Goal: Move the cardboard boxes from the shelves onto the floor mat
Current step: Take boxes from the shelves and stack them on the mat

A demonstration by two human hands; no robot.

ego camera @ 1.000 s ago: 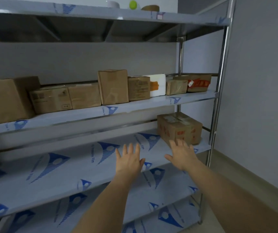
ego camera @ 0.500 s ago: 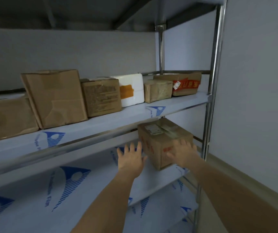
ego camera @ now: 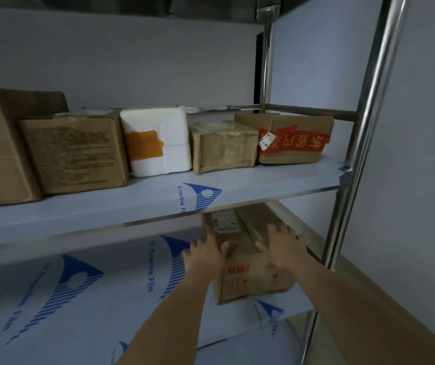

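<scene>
Head view: cardboard box (ego camera: 248, 272) at the right end of the lower shelf (ego camera: 92, 299), tucked under the upper shelf (ego camera: 237, 180). Left hand (ego camera: 206, 255) flat against its left face, right hand (ego camera: 281, 248) spread over the top right edge, fingers straight on both, nothing curled underneath yet. Likely trouble: slipping from a palm-only squeeze, knocking the upper shelf edge on lifting, catching the steel post (ego camera: 353, 159). Floor mat out of sight.

Both bare forearms reached forward and up, side by side. The left hand (ego camera: 206, 252) was spread, its fingers (ego camera: 198, 242) straight and its thumb out to the right. The right hand (ego camera: 281, 246) lay flat, fingers splayed forward.
</scene>
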